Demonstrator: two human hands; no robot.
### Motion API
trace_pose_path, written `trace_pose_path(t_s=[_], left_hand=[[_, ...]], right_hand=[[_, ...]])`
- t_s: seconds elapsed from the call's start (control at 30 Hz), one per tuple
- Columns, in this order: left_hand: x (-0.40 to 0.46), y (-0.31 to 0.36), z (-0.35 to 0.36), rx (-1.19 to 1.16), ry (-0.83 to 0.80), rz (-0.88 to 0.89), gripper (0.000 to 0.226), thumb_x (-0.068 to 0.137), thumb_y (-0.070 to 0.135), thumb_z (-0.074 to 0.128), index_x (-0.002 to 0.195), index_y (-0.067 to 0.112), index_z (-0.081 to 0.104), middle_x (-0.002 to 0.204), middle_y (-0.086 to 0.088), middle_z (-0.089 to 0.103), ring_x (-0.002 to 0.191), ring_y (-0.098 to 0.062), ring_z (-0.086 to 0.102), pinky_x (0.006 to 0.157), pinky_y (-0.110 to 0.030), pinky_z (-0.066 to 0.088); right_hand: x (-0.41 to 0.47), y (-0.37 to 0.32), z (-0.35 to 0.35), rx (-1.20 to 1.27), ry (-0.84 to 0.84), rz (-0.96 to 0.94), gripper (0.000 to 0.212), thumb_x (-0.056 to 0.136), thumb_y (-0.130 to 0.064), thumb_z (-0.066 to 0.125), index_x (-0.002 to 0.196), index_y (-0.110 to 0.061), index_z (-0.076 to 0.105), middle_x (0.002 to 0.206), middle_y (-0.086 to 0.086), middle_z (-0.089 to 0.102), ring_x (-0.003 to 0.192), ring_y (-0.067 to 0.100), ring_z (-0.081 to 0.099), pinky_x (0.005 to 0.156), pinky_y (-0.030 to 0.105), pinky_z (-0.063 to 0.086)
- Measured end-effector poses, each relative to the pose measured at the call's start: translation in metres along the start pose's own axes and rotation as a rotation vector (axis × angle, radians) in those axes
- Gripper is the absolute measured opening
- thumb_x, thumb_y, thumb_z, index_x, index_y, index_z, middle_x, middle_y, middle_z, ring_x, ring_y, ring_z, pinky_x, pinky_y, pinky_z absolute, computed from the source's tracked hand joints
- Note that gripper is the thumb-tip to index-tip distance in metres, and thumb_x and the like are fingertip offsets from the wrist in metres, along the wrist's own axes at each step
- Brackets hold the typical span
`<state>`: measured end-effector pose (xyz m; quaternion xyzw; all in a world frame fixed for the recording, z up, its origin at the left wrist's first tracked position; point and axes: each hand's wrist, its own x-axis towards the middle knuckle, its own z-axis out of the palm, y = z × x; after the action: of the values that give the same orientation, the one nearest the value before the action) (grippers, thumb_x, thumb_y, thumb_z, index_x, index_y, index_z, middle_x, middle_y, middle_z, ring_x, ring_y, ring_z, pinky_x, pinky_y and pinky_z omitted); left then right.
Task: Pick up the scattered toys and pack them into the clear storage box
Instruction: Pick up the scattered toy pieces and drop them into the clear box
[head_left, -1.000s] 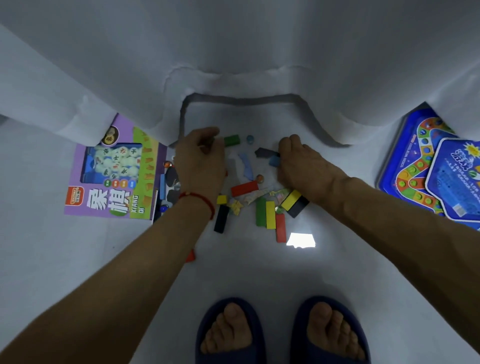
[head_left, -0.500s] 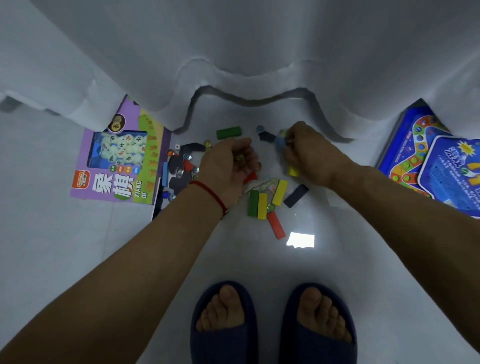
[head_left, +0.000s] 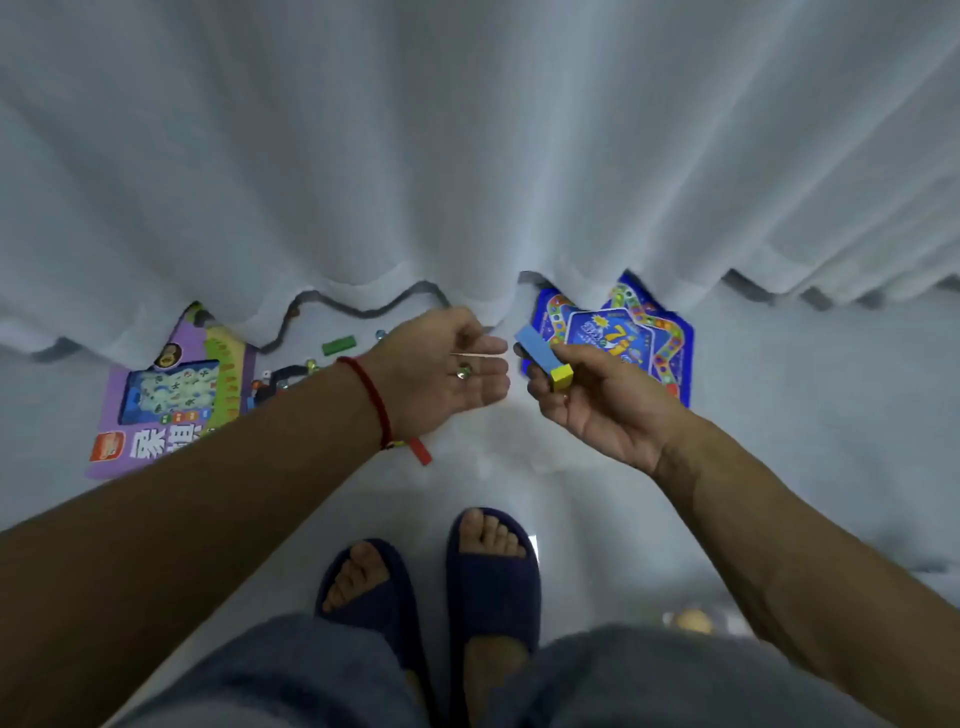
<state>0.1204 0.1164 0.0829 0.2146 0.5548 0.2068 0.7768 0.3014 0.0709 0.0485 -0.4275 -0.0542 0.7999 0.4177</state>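
We note a white curtain (head_left: 467, 156) filling the upper half of the view, its hem lying on the pale floor (head_left: 805, 415). Two game boxes lie flat at the hem: a purple chess box (head_left: 171, 395) on the left, a blue board-game box (head_left: 639, 338) on the right, its near edge partly behind the right hand. Below, two feet in dark blue slippers (head_left: 431, 587) stand close together.

Both hands are raised above the floor, close to each other but not touching. The left hand (head_left: 441, 374), red cord (head_left: 369, 400) at the wrist, is palm-up with fingers loosely extended — a small marble (head_left: 463, 371) rests in the palm, and a thin flat piece shows at the fingertips, which we cannot identify. The right hand (head_left: 597, 400) grips a light blue block (head_left: 535, 345) and a yellow block (head_left: 561, 376), fingers curled round them.

On the floor remain a green block (head_left: 338, 345) near the hem, a red block (head_left: 420, 451) under the left wrist, and a cluster of small marbles and dark pieces (head_left: 291, 376) beside the chess box. We see no clear storage box in view.
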Motion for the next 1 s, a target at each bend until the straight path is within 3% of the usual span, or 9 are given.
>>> trace_pose_path(t_s=[0.07, 0.23, 0.37, 0.53, 0.63, 0.73, 0.8, 0.9, 1.0], left_hand=[[-0.027, 0.010, 0.041, 0.185, -0.076, 0.014, 0.028, 0.091, 0.016, 0.047, 0.107, -0.001, 0.062, 0.100, -0.018, 0.060, 0.089, -0.030, 0.063, 0.079, -0.034, 0.059], [-0.093, 0.006, 0.166, 0.662, -0.311, 0.001, 0.027, 0.091, 0.020, 0.052, 0.105, -0.002, 0.061, 0.110, -0.019, 0.057, 0.094, -0.028, 0.064, 0.086, -0.033, 0.057], [-0.128, -0.043, 0.263, 0.852, -0.487, -0.014, 0.018, 0.093, 0.016, 0.052, 0.103, 0.000, 0.055, 0.102, -0.017, 0.052, 0.091, -0.030, 0.056, 0.090, -0.039, 0.056], [-0.134, -0.085, 0.302, 1.130, -0.564, -0.058, 0.039, 0.094, 0.025, 0.058, 0.127, 0.007, 0.052, 0.134, -0.026, 0.046, 0.118, -0.041, 0.054, 0.097, -0.046, 0.051], [-0.125, -0.065, 0.279, 1.113, -0.491, 0.023, 0.034, 0.094, 0.025, 0.056, 0.123, 0.007, 0.056, 0.129, -0.023, 0.051, 0.114, -0.037, 0.057, 0.095, -0.047, 0.053], [-0.101, -0.025, 0.222, 1.037, -0.311, 0.154, 0.034, 0.094, 0.025, 0.054, 0.122, 0.006, 0.058, 0.118, -0.018, 0.060, 0.095, -0.031, 0.062, 0.084, -0.042, 0.057], [-0.083, 0.001, 0.163, 1.017, -0.161, 0.186, 0.035, 0.092, 0.025, 0.056, 0.120, 0.004, 0.060, 0.107, -0.014, 0.065, 0.083, -0.029, 0.062, 0.075, -0.039, 0.057], [-0.060, 0.030, 0.056, 1.004, 0.068, 0.152, 0.031, 0.090, 0.022, 0.058, 0.113, 0.001, 0.061, 0.097, -0.014, 0.063, 0.078, -0.027, 0.059, 0.077, -0.041, 0.056], [-0.040, 0.031, -0.042, 0.949, 0.265, 0.085, 0.025, 0.091, 0.019, 0.058, 0.106, 0.000, 0.061, 0.097, -0.017, 0.063, 0.077, -0.028, 0.058, 0.077, -0.041, 0.055]], right_hand=[[-0.056, -0.011, -0.013, 0.040, 0.106, -0.089, 0.024, 0.088, -0.010, 0.057, 0.093, 0.005, 0.074, 0.090, 0.015, 0.066, 0.072, 0.019, 0.061, 0.060, 0.020, 0.053], [-0.208, -0.030, -0.080, -0.059, 0.520, -0.300, 0.034, 0.095, -0.009, 0.049, 0.121, 0.012, 0.057, 0.089, 0.012, 0.067, 0.074, 0.020, 0.063, 0.059, 0.028, 0.059], [-0.309, -0.008, -0.146, -0.125, 0.881, -0.396, 0.020, 0.096, -0.007, 0.049, 0.104, 0.010, 0.058, 0.105, 0.019, 0.063, 0.085, 0.030, 0.066, 0.064, 0.035, 0.061], [-0.359, 0.033, -0.190, -0.068, 1.087, -0.378, 0.012, 0.097, -0.011, 0.048, 0.099, 0.000, 0.052, 0.094, 0.015, 0.047, 0.066, 0.027, 0.047, 0.060, 0.041, 0.044], [-0.350, 0.039, -0.183, -0.125, 1.089, -0.360, 0.019, 0.096, -0.016, 0.050, 0.103, 0.001, 0.053, 0.083, 0.012, 0.044, 0.059, 0.026, 0.044, 0.051, 0.034, 0.040], [-0.311, 0.031, -0.158, -0.230, 1.008, -0.449, 0.020, 0.092, -0.016, 0.060, 0.099, 0.002, 0.062, 0.086, 0.015, 0.054, 0.074, 0.028, 0.053, 0.065, 0.040, 0.051], [-0.271, 0.024, -0.132, -0.375, 0.908, -0.487, 0.019, 0.092, -0.015, 0.064, 0.101, 0.001, 0.068, 0.094, 0.016, 0.067, 0.082, 0.025, 0.066, 0.080, 0.040, 0.058], [-0.196, 0.014, -0.082, -0.608, 0.676, -0.417, 0.016, 0.094, -0.016, 0.063, 0.099, -0.002, 0.069, 0.092, 0.014, 0.069, 0.072, 0.015, 0.068, 0.066, 0.024, 0.058], [-0.106, 0.016, -0.042, -0.857, 0.469, -0.245, 0.016, 0.096, -0.021, 0.061, 0.099, -0.005, 0.067, 0.096, 0.013, 0.067, 0.079, 0.021, 0.067, 0.076, 0.037, 0.057]])
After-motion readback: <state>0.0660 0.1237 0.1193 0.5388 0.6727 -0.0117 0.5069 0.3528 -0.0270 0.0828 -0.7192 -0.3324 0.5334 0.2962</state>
